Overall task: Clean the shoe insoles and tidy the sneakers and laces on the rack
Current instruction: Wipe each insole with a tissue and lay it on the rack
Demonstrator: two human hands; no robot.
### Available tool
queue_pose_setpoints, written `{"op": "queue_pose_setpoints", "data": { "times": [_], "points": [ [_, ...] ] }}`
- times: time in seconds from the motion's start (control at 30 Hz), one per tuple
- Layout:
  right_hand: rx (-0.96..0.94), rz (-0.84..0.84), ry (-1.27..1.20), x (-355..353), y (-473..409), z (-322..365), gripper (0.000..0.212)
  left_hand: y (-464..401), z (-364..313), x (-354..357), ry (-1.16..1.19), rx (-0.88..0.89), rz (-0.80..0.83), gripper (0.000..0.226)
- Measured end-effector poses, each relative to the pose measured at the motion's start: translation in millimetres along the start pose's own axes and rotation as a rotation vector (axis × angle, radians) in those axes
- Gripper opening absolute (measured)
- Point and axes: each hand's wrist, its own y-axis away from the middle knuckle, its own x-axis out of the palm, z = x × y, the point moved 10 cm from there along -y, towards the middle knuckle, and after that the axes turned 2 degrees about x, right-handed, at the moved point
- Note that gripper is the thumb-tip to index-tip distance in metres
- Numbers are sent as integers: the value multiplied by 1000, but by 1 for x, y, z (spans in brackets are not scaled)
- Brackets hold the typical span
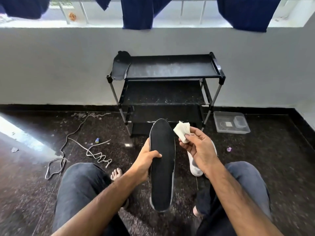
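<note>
Black insole: long axis running away from the viewer, toe end up toward the rack, heel end down between the knees; dark face turned to the camera, pale edge along the right side.
Left hand: clamped on the insole's left edge near mid-length, thumb across the dark face, fingers behind.
Right hand: just right of the insole's toe end, grip closed in a pinch on a folded white wipe, thumb on top; wipe close to the insole, contact not clear.
Second insole: at the left end of the rack's top shelf, long axis front to back, one end hanging over the front edge.
Rack: black, against the grey wall.
White sneaker: on the floor, partly behind the right hand and wrist.
Laces: loose on the dark floor, left of the left knee.
Clear plastic box: on the floor right of the rack.
</note>
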Motion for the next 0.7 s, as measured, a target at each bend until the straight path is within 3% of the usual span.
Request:
{"op": "queue_pose_setpoints", "data": {
  "times": [0.27,0.4,0.47,0.7],
  "points": [
    [-138,31,231,7,-5,-5,47,-14,14,-7,121,-11,-1,33],
    [-234,43,363,12,-10,4,40,-23,20,-9,97,-17,-25,29],
    [-304,32,473,12,-13,9,32,-25,21,-8,57,2,-16,33],
    [-656,-30,1042,46,-12,20,30,-23,8,11,-136,163,96,80]
  ]
}}
